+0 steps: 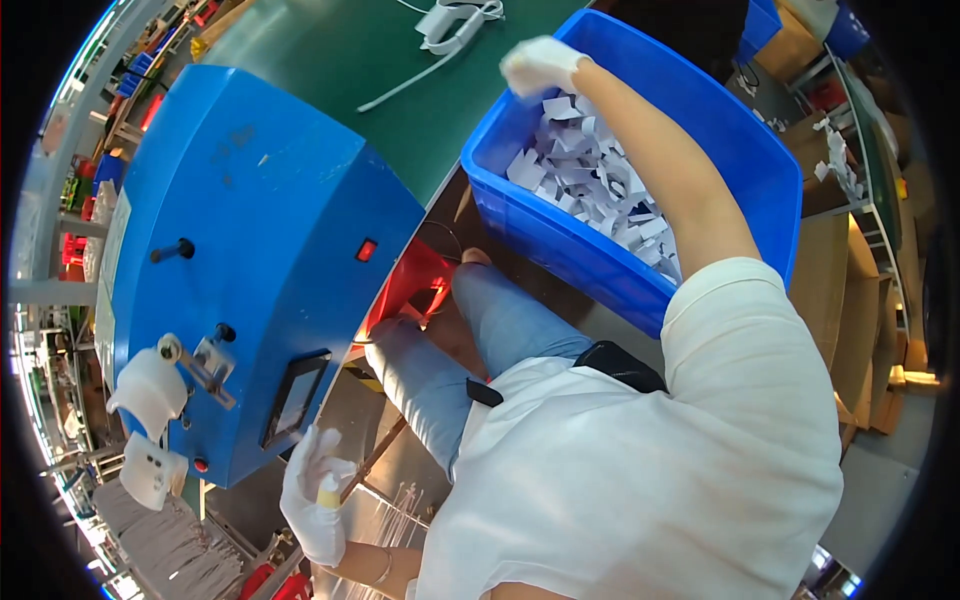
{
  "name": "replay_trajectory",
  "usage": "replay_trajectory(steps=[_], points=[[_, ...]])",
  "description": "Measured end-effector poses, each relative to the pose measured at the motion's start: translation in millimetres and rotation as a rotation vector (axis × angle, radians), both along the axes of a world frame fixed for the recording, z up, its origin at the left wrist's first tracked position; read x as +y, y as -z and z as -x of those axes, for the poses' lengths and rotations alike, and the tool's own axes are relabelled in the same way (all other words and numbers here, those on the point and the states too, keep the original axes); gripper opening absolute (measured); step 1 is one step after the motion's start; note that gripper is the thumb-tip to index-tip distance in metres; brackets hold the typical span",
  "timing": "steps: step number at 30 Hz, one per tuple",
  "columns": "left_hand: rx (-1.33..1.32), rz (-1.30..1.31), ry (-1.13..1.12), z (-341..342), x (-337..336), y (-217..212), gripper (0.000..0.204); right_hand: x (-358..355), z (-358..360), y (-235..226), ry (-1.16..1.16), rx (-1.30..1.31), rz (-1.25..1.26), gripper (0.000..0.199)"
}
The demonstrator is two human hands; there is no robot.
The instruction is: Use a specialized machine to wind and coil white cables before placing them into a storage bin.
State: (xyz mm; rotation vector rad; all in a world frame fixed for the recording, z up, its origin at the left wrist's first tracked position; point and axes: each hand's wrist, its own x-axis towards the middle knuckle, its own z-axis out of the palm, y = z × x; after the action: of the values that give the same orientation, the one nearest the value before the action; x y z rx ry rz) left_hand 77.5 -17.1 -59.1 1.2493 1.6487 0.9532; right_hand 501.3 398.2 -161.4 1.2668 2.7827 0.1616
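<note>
My right hand [541, 66], in a white glove, is over the far left rim of a large blue bin [560, 225]. Its fingers are blurred and bunched from this angle, so whether they hold anything is hidden. Inside the bin lies a heap of white paper scraps [590, 160]. At the lower left, my left hand [312, 500], also white-gloved, is beside the blue machine [270, 190], below its small screen [294, 398]. The left fingers are bent but apart, with a pale yellow patch showing near the thumb; no held object can be made out.
A white power adapter with a cable [452, 28] lies on the green tabletop [310, 40]. White curved parts [150, 390] stick out from the machine's left side. A red stool [415, 280] is under the table edge. Cardboard boxes [845, 310] stand at right.
</note>
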Motion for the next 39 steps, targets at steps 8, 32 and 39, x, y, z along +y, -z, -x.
replay_trajectory(steps=[8,32,39], points=[[-0.034,0.149,-0.009,-3.9,9.5,5.7,0.057,-65.5,-74.7,230.9,0.389,-0.332,0.621,0.098],[0.247,-0.670,0.139,-78.1,94.2,-58.8,0.037,-178.1,158.6,-153.5,-0.004,1.184,1.456,0.019],[0.552,-1.139,-0.505,8.0,55.1,-92.4,0.032,-205.8,246.6,-194.7,-0.413,1.476,0.682,0.037]])
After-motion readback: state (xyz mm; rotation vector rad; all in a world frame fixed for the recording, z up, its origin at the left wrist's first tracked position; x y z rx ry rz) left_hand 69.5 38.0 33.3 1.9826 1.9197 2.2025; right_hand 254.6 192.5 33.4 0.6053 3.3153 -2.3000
